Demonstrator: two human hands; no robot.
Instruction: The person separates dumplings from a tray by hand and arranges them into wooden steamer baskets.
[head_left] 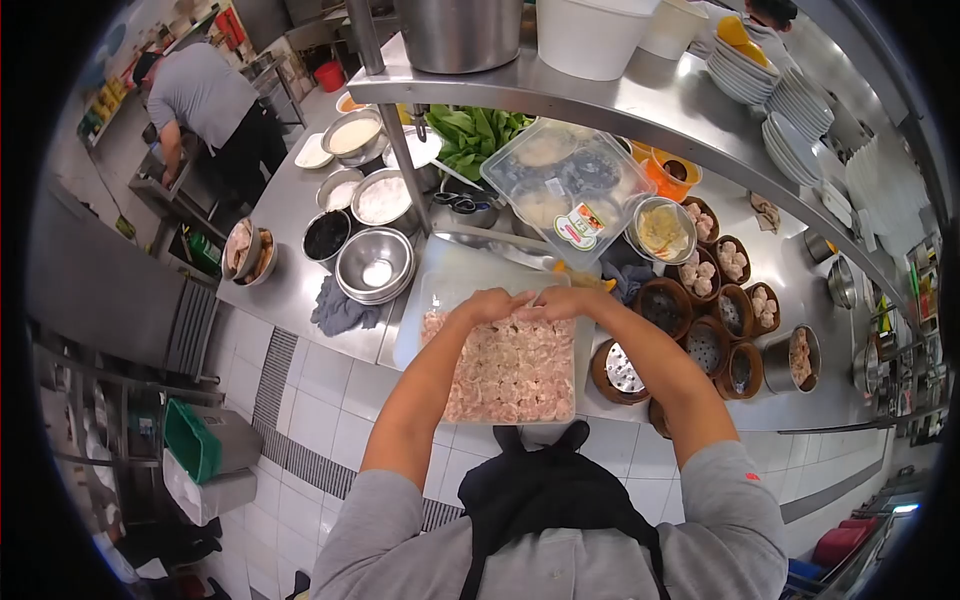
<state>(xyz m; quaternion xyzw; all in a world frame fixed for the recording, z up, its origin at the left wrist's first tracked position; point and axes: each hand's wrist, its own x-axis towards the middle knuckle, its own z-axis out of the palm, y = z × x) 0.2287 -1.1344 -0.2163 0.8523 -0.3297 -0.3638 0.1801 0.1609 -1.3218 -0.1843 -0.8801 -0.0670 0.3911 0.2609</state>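
Observation:
A clear plastic tray [574, 385] packed with rows of pale raw dumplings [510, 370] lies at the table's front edge, before my body. My left hand [492, 306] reaches over the far end of these rows. Its fingers are bent and pressed together. Beside it, nearly touching, my right hand [558, 303] has its fingertips pinched at the same spot. Whatever lies between the fingertips is too small to make out. Under the tray is a pale cutting board [412, 325].
Left stand stacked steel bowls [375, 262], a blue-grey cloth [345, 308] and a bowl of white powder [383, 198]. Several steamer baskets [665, 305] crowd the right. A lidded plastic box [570, 180] sits behind, under a steel shelf [600, 108]. Another person [205, 95] bends far left.

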